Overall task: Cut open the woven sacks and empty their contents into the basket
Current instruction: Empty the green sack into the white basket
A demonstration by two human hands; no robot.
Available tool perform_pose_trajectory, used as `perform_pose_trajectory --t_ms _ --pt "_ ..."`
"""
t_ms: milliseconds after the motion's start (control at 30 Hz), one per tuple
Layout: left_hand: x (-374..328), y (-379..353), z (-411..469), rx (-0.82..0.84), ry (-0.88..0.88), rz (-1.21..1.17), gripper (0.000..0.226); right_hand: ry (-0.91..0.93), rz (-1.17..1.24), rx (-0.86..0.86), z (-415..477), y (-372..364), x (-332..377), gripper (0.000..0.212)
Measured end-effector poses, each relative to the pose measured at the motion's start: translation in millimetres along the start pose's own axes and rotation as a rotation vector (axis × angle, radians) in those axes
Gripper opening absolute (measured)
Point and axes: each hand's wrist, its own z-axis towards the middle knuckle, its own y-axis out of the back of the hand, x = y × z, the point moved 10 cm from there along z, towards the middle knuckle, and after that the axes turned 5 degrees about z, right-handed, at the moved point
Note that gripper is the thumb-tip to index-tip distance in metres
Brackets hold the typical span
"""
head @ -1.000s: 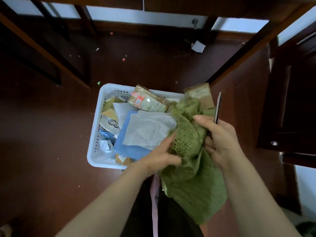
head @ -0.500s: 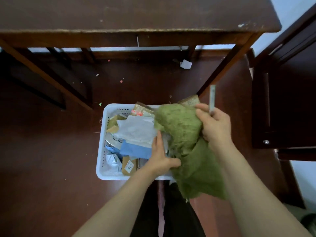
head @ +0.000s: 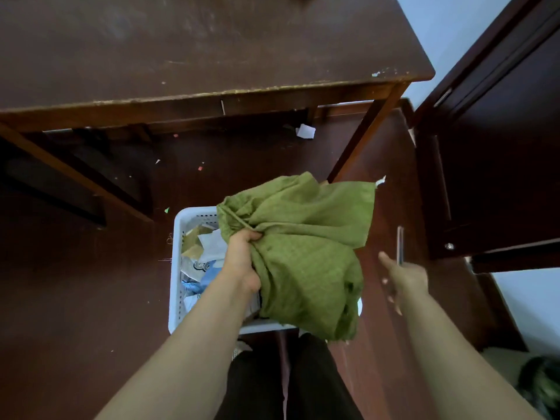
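A crumpled green woven sack hangs limp over the right half of the white plastic basket on the floor. My left hand is clenched on the sack's bunched left edge. Off to the right, my right hand is apart from the sack and holds a thin knife upright, with the forefinger stretched out. Paper and plastic packets fill the visible left side of the basket; the sack hides the rest.
A dark wooden table stands just beyond the basket, its right leg slanting down behind the sack. A dark wooden cabinet is at the right. Paper scraps lie on the floor under the table. My legs are below the basket.
My right hand has let go of the sack and moved right with the knife. The left hand now holds the sack alone and has lifted it. The view has tilted up onto the table.
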Motion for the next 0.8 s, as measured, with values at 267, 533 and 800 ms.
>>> perform_pose_trajectory --t_ms 267,533,800 --pt "-9 33 0 -0.032 -0.011 -0.007 0.035 -0.400 0.398 0.397 -17 -89 -66 0.022" --pt "-44 88 -8 -0.366 -0.218 0.675 0.089 -0.019 0.544 0.535 -57 -90 47 0.032" --pt "-46 -26 -12 0.081 -0.019 0.281 0.120 0.423 0.143 0.748 -138 -120 120 0.062"
